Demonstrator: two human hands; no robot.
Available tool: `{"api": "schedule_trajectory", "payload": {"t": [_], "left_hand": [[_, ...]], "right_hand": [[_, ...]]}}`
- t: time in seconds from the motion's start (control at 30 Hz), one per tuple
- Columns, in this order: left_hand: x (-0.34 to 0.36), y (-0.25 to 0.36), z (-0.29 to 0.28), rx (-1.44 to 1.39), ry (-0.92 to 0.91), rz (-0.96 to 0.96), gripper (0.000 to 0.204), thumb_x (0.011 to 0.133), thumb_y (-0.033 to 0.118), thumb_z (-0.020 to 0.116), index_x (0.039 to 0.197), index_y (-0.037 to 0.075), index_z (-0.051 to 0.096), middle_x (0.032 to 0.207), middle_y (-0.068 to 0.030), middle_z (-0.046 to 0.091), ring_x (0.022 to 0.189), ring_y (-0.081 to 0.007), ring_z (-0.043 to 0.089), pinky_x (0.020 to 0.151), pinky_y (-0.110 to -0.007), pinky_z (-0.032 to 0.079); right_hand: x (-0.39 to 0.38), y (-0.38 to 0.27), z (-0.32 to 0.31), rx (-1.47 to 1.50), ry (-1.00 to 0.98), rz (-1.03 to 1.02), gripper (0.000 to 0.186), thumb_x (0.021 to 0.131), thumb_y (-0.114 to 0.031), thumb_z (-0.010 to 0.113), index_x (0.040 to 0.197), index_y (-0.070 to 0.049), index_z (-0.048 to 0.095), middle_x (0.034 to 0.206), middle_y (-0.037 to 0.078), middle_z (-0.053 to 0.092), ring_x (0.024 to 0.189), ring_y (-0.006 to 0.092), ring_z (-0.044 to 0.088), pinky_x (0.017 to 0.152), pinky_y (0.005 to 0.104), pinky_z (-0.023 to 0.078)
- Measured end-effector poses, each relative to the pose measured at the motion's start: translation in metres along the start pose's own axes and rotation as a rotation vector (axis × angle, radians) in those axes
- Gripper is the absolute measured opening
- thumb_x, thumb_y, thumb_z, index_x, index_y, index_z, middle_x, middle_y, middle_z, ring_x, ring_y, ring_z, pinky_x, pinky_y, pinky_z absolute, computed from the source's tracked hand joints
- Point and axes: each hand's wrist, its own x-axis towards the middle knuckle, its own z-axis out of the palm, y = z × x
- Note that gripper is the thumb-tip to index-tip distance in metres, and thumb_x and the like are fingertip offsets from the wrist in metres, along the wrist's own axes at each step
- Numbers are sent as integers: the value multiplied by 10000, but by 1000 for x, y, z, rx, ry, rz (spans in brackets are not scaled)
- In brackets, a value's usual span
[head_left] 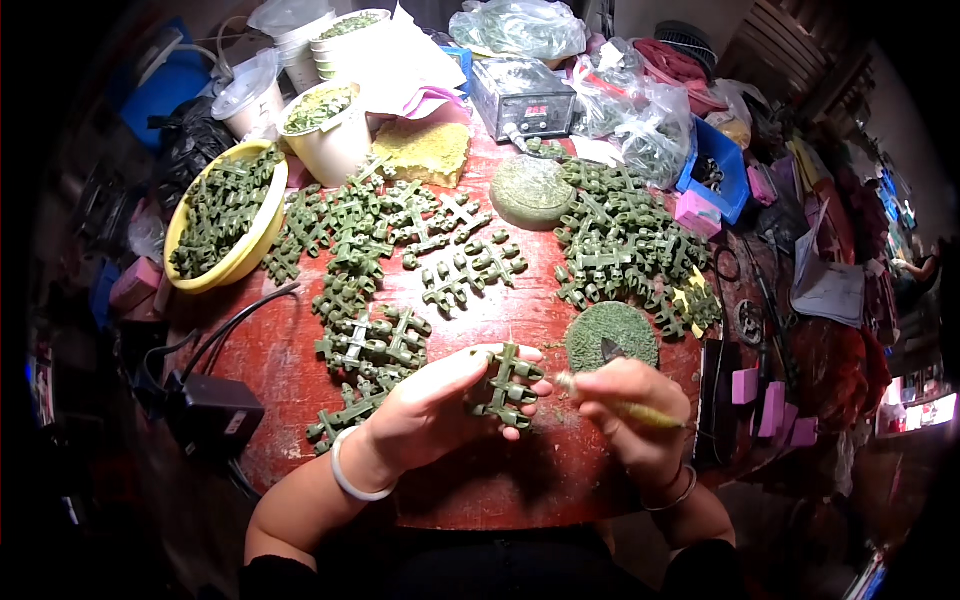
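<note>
My left hand (435, 405) holds a green wax cluster of small cross-shaped parts (508, 383) just above the near edge of the round red table (500, 480). My right hand (630, 405) grips a thin yellowish-green tool (620, 407), its tip pointing left toward the cluster. A white bangle sits on my left wrist and a thin one on my right. Many more green wax clusters lie spread over the table in a left pile (365, 300) and a right pile (625, 245).
A yellow bowl (262, 235) of green pieces sits at the left, white buckets (325, 130) behind it. Green discs (612, 335) (532, 190), a yellow sponge block (425, 152), a small grey machine (522, 95), plastic bags, a blue bin (718, 165), pink blocks (770, 400) and a black power adapter (212, 410) surround the work area.
</note>
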Motion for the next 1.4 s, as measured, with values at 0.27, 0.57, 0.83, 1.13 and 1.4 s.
{"api": "schedule_trajectory", "payload": {"t": [0.27,0.57,0.83,1.13,1.4], "left_hand": [[2,-3,-4,74,176,10,405,1073,317,437,1340,24,523,1190,-118,671,992,-154,661,779,-303,551],[4,-6,-9,-37,200,12,369,1073,253,433,1314,-9,529,1046,-129,697,791,-122,653,602,-239,483],[5,-5,-4,5,251,19,369,1073,261,437,1315,-2,527,1042,-126,699,797,-133,658,624,-244,497],[6,-8,-10,16,268,72,272,1053,232,484,1238,46,555,1108,-126,683,913,-153,644,709,-280,520],[5,-10,-2,215,191,137,481,940,0,598,1388,12,423,1276,-189,609,1090,-224,625,862,-337,532]], "right_hand": [[0,-4,-1,-122,86,73,277,807,32,767,1074,-35,732,886,101,716,720,177,642,651,279,496],[0,3,-1,-45,-50,-37,275,812,56,751,1072,-30,732,892,89,711,744,173,646,657,275,501],[3,-5,2,-175,18,-8,255,827,-5,766,1078,-34,730,917,100,730,729,166,658,649,280,509],[0,-5,0,6,-148,65,199,839,-25,762,1035,-4,731,941,106,736,763,209,677,676,302,514],[-5,-8,2,15,-114,274,175,898,-41,694,1068,-2,710,940,109,722,740,161,634,670,290,495]]}}
